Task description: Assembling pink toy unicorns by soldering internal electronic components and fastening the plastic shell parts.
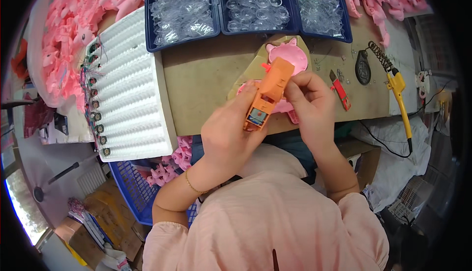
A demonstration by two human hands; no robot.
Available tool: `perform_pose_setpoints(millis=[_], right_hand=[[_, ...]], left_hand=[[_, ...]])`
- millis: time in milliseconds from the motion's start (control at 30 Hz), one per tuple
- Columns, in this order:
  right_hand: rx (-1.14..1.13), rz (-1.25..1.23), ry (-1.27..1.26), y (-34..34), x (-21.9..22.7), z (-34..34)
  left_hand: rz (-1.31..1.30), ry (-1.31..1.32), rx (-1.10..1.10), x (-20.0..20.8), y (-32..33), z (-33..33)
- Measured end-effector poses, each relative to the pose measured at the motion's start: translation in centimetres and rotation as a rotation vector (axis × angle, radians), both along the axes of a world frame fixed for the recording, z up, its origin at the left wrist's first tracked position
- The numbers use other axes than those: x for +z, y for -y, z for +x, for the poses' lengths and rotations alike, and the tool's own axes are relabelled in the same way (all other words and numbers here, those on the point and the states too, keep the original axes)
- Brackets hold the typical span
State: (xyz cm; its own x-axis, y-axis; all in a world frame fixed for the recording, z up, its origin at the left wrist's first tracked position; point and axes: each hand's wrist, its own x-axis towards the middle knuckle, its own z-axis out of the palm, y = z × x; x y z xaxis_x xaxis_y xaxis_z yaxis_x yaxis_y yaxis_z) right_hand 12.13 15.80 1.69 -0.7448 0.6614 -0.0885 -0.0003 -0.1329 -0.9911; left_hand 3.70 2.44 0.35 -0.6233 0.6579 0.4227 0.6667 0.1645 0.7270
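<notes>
My left hand (230, 128) and my right hand (309, 99) both grip an orange plastic block-shaped part (268, 93) with a small blue and red piece at its lower end. I hold it tilted above the brown worktable (206, 79). Under it lie pink plastic toy shells (290, 57), one round with two ears, resting on a tan pad. My fingers hide much of the lower pink shell.
Three dark blue trays (216, 10) of clear plastic pieces stand at the back. A white ridged foam tray (130, 89) with small wired parts along its left edge lies at left. A yellow soldering iron (400, 99) on a coil stand, a red tool (340, 90), pink part heaps (73, 20) and a blue basket (130, 187) surround.
</notes>
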Motion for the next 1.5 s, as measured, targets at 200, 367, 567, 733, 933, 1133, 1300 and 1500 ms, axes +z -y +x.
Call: perform_pose_setpoints(millis=[200, 367, 567, 733, 933, 1133, 1300, 1500], right_hand=[[0.092, 0.152, 0.148, -1.3, 2.1, 2.3], [0.489, 1.045, -0.1, -3.4, 4.0, 3.2], [0.563, 1.032, -0.156, -2.6, 3.6, 3.9], [0.509, 0.984, -0.077, -2.7, 2.9, 3.0], [0.307, 0.909, -0.036, -3.6, 2.3, 3.0], [0.263, 1.414, -0.168, -3.9, 2.2, 4.4], [0.186, 1.402, -0.326, -4.6, 1.0, 4.6], [0.018, 1.297, -0.33, -3.7, -0.6, 5.0]], left_hand=[[-0.091, 0.051, -0.27, 2.0, 1.4, -2.5], [-0.03, 0.105, -0.601, 3.2, 2.5, -3.6], [0.031, 0.132, -0.523, 3.4, 2.4, -1.9], [-0.054, 0.075, -0.424, 3.3, 2.1, -1.8], [0.148, 0.936, -0.25, 2.3, 0.7, -0.1], [0.025, 0.834, -0.305, 3.3, 0.7, 0.0], [0.037, 0.194, -0.315, 3.0, 0.0, 1.0], [0.179, -0.04, -0.257, 1.5, -0.6, 2.2]])
